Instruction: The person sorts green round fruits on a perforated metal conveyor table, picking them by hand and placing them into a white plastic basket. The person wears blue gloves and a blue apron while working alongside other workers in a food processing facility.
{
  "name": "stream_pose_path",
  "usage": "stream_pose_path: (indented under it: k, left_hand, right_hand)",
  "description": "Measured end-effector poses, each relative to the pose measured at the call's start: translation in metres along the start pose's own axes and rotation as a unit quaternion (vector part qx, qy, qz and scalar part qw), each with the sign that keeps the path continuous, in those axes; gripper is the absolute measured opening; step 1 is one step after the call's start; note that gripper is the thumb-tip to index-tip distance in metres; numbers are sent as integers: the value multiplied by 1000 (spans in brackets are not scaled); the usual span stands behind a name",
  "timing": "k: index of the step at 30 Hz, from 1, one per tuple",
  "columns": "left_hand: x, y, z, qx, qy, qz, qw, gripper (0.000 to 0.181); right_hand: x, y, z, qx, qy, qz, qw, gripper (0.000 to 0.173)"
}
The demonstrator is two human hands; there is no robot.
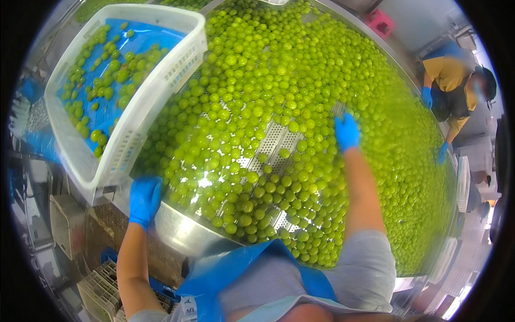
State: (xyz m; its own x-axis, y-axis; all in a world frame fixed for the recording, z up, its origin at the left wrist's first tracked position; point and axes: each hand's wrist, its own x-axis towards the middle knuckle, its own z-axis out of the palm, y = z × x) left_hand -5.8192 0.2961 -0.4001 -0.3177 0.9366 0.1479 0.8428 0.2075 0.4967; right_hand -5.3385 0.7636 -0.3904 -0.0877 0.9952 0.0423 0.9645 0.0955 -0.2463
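Note:
Small round green fruits (249,92) cover a perforated metal sorting table (277,145), whose holes show in the middle. My right hand (347,131), in a blue glove, reaches over the fruits and touches them; its fingertips are partly hidden among them, and whether it holds any cannot be told. My left hand (145,200), in a blue glove too, rests at the metal rim (181,229), close to the lower corner of a white plastic crate (96,177). Blue sheeting (141,34) lines the crate, and scattered green fruits lie on it.
Across the table at the right, a co-worker (450,76) with blue gloves stands at the far rim. A pink stool (379,23) is beyond the table. Stacked crates (96,287) stand low at the left, and a white crate (463,185) is at the right.

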Motion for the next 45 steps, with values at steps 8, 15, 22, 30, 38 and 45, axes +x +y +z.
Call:
stream_pose_path:
  k: [8,15,22,30,38,45]
  left_hand:
    - [40,28,-11,-78,-15,-63,995,52]
    - [123,102,72,121,-114,-140,976,101]
    - [104,233,97,-50,-332,210,918,98]
    - [287,98,122,-209,41,44,976,39]
    - [399,59,122,120,-171,123,970,51]
    - [409,87,127,240,-289,83,923,28]
  right_hand:
    - [-169,94,-23,186,-24,102,977,39]
    - [-322,19,-86,542,131,170,813,37]
    - [-351,-73,-85,562,-58,130,815,31]
    - [-350,-91,-63,777,-231,365,457,27]
    - [-341,-123,-51,709,-206,357,572,49]
    - [-334,-145,-42,749,-195,336,537,46]
